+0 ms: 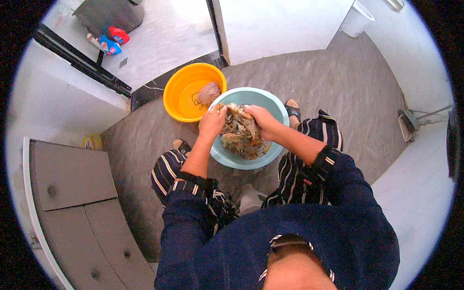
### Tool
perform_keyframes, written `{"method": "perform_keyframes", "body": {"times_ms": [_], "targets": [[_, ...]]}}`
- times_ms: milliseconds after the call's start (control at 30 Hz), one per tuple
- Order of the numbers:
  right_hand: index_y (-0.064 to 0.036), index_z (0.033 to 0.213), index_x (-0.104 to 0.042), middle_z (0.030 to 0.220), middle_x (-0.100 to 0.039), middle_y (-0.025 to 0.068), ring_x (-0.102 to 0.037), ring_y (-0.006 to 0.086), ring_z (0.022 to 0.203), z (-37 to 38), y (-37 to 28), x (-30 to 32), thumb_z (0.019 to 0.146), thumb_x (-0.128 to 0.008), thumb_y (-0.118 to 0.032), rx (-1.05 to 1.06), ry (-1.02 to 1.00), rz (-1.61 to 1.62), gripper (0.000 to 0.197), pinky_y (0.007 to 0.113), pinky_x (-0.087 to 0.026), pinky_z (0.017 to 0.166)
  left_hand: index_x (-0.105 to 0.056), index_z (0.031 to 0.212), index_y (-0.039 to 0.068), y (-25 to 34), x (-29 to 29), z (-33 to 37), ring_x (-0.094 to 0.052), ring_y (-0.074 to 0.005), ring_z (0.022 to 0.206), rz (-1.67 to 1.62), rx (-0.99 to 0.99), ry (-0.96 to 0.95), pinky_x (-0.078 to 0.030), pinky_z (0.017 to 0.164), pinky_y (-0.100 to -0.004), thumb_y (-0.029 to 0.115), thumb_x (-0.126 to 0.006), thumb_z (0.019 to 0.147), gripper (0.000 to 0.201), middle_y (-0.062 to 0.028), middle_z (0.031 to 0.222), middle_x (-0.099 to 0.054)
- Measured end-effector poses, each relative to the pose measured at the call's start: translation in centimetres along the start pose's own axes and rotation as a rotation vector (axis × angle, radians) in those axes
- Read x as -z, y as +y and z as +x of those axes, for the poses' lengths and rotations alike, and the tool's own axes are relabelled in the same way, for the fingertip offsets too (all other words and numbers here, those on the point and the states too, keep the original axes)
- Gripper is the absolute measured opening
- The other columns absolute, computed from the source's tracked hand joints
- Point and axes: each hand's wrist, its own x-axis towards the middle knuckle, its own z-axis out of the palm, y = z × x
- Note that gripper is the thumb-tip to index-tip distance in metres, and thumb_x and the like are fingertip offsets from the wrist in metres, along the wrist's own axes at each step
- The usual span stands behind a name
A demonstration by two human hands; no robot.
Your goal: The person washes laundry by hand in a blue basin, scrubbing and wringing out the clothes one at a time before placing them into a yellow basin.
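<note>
Mottled cloth: the bunched brown, orange and cream cloth (241, 134) lies within the light blue basin, its upper edge gathered between both hands; clock directions run from this basin's middle, twelve away from the person.
Left fingers: the left hand (212, 122), at ten o'clock, has its fingers curled nearly closed on the cloth's edge.
Right fingers: the right hand (262, 120), at one o'clock, is bent over the opposite upper edge, closed on fabric; the tucked fingertips cannot be made out.
Handling well: holding the fold low and over the basin's middle should let any drips land inside; an even grip, shifted along fold by fold, would likely work the whole bunch better than one spot.
Light blue basin: the basin (278, 108) stands between the feet, the cloth filling much of its middle; whether water lies beneath cannot be told.
Yellow basin: at ten o'clock, the basin (181, 92) holds a pinkish-beige cloth (209, 93) at its own three o'clock side.
White bucket: farther out, the bucket (356, 20) stands near half past one, contents not visible.
</note>
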Motion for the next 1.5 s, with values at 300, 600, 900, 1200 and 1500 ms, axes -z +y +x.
{"method": "perform_keyframes", "body": {"times_ms": [300,600,900,1200,1500], "targets": [[-0.0019,0.100,-0.057,0.091,-0.061,0.0126,-0.060,0.0223,0.086,4.5,4.5,10.1,0.086,-0.056,-0.023,-0.063,0.339,-0.293,0.025,0.036,-0.049,0.074,-0.059,0.111,-0.001,-6.3,-4.3,1.4,-0.059,-0.0376,0.098,-0.076,0.098,-0.270,-0.046,0.083,-0.0432,0.044,-0.053,0.084,0.052,-0.0255,0.102,-0.062],[-0.0045,0.109,-0.059,0.105,-0.061,0.0126,-0.060,0.0246,0.095,8.2,10.6,10.2,0.079,-0.061,-0.027,-0.052,-0.261,-1.114,0.038,0.036,-0.046,0.083,-0.061,0.106,0.005,-8.9,-13.5,3.6,-0.059,-0.0335,0.096,0.022,0.102,-0.248,-0.046,0.083,-0.0412,0.034,-0.062,0.076,0.042,-0.0171,0.100,-0.063],[-0.0066,0.128,-0.043,0.132,-0.039,0.0191,-0.042,0.0351,0.119,17.0,15.7,17.7,0.081,-0.059,-0.033,0.225,0.419,-1.730,0.056,0.052,-0.039,0.090,-0.024,0.142,0.011,-9.7,-24.2,2.4,-0.017,-0.0362,0.136,0.439,0.111,-0.582,-0.024,0.102,-0.0603,0.056,-0.066,0.070,0.094,-0.0183,0.149,-0.017],[-0.0079,0.110,-0.056,0.109,-0.058,0.0167,-0.057,0.0338,0.100,23.3,21.7,20.5,0.081,-0.056,-0.036,-0.126,0.061,-1.761,0.041,0.055,-0.040,0.086,-0.047,0.130,0.016,-13.7,-26.1,7.6,-0.030,-0.0289,0.130,0.596,0.063,-0.760,-0.022,0.103,-0.0559,0.052,-0.072,0.062,0.081,-0.0125,0.140,-0.035],[-0.0055,0.106,-0.061,0.114,-0.055,0.0191,-0.054,0.0347,0.106,23.8,19.5,19.9,0.076,-0.059,-0.036,-0.227,0.090,-1.742,0.043,0.055,-0.040,0.085,-0.039,0.135,0.011,-16.5,-27.3,8.9,-0.034,-0.0322,0.128,0.531,0.068,-0.835,-0.026,0.100,-0.0594,0.042,-0.068,0.073,0.075,-0.0126,0.140,-0.037]]}}
